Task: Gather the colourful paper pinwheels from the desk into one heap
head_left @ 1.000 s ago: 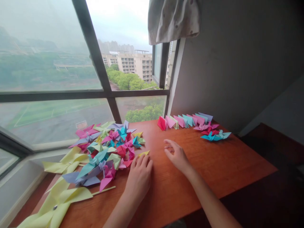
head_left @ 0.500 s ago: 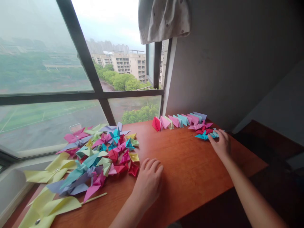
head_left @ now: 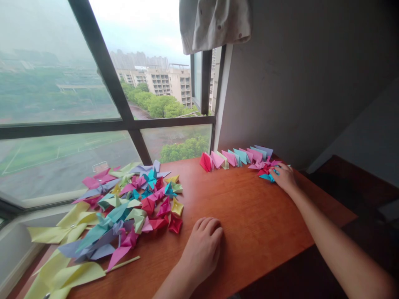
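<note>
Since a second ago the right hand (head_left: 285, 176) has travelled from mid-table to the far right, where its fingers now press on a teal paper crane (head_left: 267, 177); whether they grip it cannot be told. Nearest, the left hand (head_left: 204, 245) lies flat, fingers together, on the wooden table (head_left: 249, 224). Left of it spreads a heap of coloured origami (head_left: 137, 203); beyond, a row of folded papers (head_left: 233, 158) lines the far edge.

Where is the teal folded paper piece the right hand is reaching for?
In the head view the teal folded piece lies at the table's far right, under the right hand's fingertips, just in front of the row of folded papers by the wall.
</note>
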### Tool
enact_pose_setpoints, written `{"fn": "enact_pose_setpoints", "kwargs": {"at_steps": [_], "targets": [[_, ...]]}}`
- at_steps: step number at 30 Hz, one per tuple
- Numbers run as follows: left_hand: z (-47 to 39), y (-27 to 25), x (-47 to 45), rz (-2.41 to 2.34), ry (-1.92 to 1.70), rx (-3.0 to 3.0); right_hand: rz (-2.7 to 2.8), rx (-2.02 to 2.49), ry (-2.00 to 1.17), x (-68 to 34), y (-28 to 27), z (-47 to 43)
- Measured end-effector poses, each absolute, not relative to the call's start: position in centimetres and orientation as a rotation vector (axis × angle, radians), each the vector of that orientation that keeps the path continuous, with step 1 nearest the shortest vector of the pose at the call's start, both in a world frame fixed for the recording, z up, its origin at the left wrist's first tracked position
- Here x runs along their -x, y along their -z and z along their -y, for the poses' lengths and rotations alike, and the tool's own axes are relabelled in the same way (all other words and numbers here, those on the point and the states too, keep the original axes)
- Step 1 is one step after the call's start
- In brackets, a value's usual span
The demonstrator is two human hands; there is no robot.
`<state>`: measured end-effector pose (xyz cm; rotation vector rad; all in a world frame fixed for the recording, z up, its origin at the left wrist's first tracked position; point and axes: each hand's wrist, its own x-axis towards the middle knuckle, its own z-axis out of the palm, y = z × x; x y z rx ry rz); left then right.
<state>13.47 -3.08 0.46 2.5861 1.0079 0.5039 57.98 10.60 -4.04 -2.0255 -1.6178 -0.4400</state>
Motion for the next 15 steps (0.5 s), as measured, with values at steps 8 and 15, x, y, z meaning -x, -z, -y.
{"fn": "enact_pose_setpoints", "kwargs": {"at_steps": [8,15], "targets": [[3.2,-0.7,-13.5,-0.994,-0.484,-2.566,1.649,1.994,0.384,-57.2,3.2,-8.9],[3.3,-0.7,-13.4,-0.986,-0.477,-2.563,1.614,1.96,0.366,-55.4,2.1,-7.4]]}}
